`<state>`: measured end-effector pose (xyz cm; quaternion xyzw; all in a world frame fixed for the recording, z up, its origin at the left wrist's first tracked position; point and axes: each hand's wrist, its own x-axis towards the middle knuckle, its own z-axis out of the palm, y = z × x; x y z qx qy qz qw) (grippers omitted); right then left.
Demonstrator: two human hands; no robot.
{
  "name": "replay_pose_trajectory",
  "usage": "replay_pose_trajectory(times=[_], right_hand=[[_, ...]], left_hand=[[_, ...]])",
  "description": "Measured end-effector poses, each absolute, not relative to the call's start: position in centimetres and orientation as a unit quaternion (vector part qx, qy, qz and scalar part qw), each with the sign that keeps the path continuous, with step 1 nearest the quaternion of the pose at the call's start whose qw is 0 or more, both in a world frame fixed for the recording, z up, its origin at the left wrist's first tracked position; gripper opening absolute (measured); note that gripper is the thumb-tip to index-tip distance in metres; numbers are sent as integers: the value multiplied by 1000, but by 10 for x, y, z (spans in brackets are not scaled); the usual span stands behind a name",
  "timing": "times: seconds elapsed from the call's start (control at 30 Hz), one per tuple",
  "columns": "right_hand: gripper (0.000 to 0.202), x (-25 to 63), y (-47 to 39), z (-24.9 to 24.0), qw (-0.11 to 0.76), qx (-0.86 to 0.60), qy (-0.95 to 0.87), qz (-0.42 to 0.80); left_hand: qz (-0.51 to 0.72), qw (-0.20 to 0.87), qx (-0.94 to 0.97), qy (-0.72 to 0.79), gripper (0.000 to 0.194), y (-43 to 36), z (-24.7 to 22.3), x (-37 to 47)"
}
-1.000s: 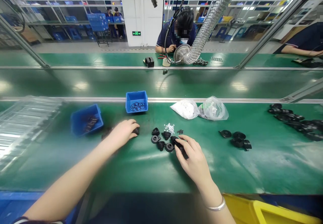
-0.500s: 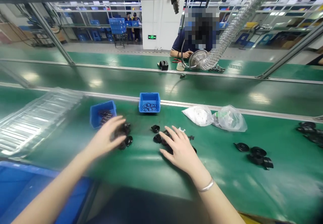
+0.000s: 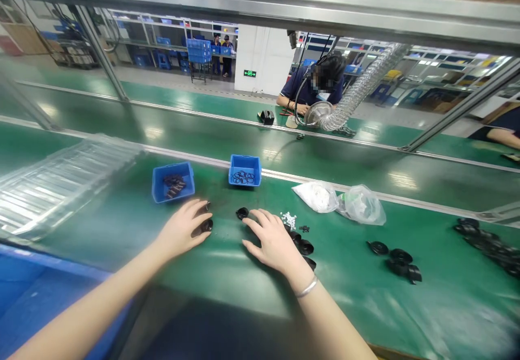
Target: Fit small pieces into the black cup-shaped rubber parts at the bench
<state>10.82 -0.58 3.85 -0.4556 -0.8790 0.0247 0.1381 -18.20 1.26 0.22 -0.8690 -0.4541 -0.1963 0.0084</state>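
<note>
My left hand (image 3: pixel 181 230) is over the green bench, its thumb and fingers apart and curved around a round black plastic part (image 3: pixel 207 224) lying there. More black plastic shows at its fingertips, mostly hidden behind them. My right hand (image 3: pixel 270 241) has its fingers spread, palm down. Close to its index fingertip is a small black round part with a tab (image 3: pixel 242 213). Several black cup-like parts (image 3: pixel 304 247) lie beside and partly under this hand. Past them are a heap of small white pieces (image 3: pixel 288 220) and a little pile of tiny black pieces (image 3: pixel 304 229).
A blue bin (image 3: pixel 173 182) holds dark brown-black pieces; another blue bin (image 3: pixel 245 171) holds thin black rings. Clear plastic bags (image 3: pixel 361 204), black parts (image 3: pixel 400 262) and clear trays (image 3: pixel 69 170) lie on the bench (image 3: pixel 345 300). Across it, a person (image 3: pixel 311 81) works near a duct (image 3: pixel 361 92).
The camera view has tilted up. My right hand has moved left, uncovering the white pieces and black parts to its right. My left hand stays around the black parts.
</note>
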Motion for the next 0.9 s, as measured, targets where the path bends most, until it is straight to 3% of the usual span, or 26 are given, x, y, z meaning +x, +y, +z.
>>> replay_pose_trajectory(times=[0.17, 0.33, 0.43, 0.6, 0.9], right_hand=[[53, 87, 6, 37, 138, -440, -887, 8], [40, 82, -5, 41, 139, -424, -895, 13], [37, 102, -27, 46, 196, -450, -871, -8], [42, 153, -67, 31, 303, -618, -723, -65], [46, 137, -78, 11, 253, -585, -770, -18]], left_hand=[[-210, 21, -869, -448, 36, 9, 3, -183], [-207, 37, -872, -442, 29, 14, 7, -183], [-212, 44, -872, -439, 29, 11, 7, -185], [-229, 42, -874, -427, 30, 5, 3, -190], [-225, 45, -888, -398, 25, 18, 4, -183]])
